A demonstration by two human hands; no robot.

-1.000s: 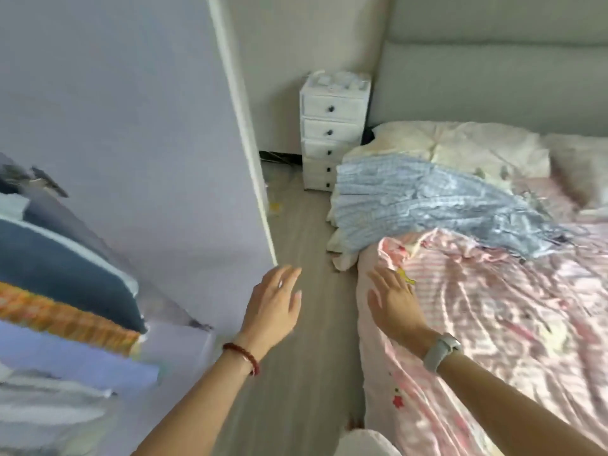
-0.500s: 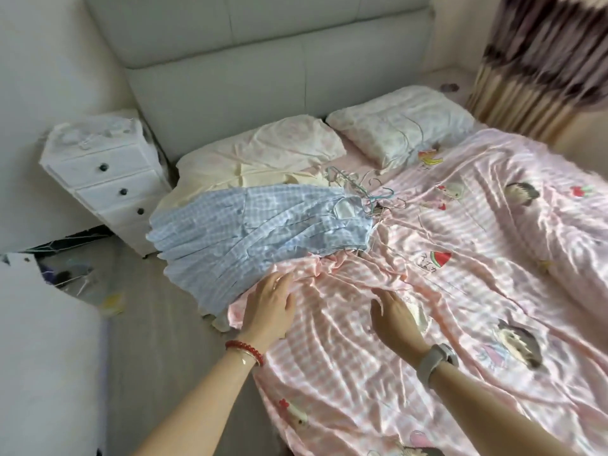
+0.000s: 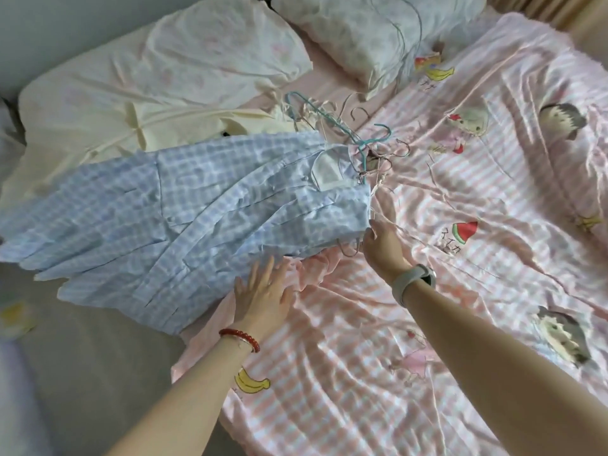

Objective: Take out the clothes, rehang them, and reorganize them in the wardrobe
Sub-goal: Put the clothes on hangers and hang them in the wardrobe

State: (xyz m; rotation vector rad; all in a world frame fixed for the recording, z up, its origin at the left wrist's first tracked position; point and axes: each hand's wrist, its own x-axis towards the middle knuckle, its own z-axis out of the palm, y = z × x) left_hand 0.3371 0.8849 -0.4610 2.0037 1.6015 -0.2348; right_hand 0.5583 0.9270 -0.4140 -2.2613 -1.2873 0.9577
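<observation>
Creased matt cotton-like checked shirts (image 3: 184, 205)

A home bedroom: a bed (image 3: 427, 324) under a pink striped cartoon-print sheet (image 3: 362, 373), two pillows (image 3: 164, 70) at its head, and clothes (image 3: 164, 209) with wire hangers (image 3: 345, 126) on top.

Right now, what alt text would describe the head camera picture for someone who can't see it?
A person's two hands reach for a blue checked garment lying on a pink striped bed cover: the left hand lies flat by its hem, the right hand touches its shoulder edge. Tangled hangers lie beside two pillows.
</observation>
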